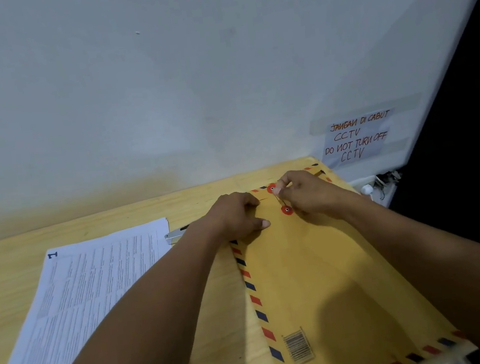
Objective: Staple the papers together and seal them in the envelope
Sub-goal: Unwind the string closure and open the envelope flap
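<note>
Envelope under both hands, table-corner

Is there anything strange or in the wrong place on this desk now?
Yes, perhaps. The right hand is working the string at the red discs of the envelope, held flat by the left hand. Yet a stack of printed papers lies outside it, to the left. Whether other papers are inside cannot be seen.

surface: wooden table | on it: envelope, printed papers, stapler partly hidden
</note>
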`<control>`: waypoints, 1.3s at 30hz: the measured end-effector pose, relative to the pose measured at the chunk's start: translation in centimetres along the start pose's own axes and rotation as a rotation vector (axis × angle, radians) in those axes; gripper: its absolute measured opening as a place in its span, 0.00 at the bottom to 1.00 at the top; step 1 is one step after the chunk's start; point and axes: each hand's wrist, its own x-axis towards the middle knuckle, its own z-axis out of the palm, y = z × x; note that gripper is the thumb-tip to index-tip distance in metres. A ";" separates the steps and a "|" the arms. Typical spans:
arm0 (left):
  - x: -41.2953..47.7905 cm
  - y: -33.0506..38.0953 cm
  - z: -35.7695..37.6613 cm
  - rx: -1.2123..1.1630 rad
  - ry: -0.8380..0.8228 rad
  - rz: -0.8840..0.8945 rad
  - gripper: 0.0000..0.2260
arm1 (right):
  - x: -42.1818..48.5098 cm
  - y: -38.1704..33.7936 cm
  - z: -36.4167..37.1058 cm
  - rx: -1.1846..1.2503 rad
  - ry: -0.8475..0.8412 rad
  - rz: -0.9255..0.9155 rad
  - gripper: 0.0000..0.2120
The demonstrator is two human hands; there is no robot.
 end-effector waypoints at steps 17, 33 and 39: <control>0.0 0.2 -0.1 -0.069 0.007 -0.022 0.32 | -0.3 -1.8 0.7 -0.841 -0.119 0.028 0.04; 1.1 -1.1 0.8 0.010 0.014 0.032 0.33 | 7.0 -6.3 -1.8 0.151 0.101 0.093 0.10; 1.2 -1.3 0.8 -0.028 0.012 0.007 0.34 | 7.2 -5.1 -1.5 0.169 0.134 0.103 0.14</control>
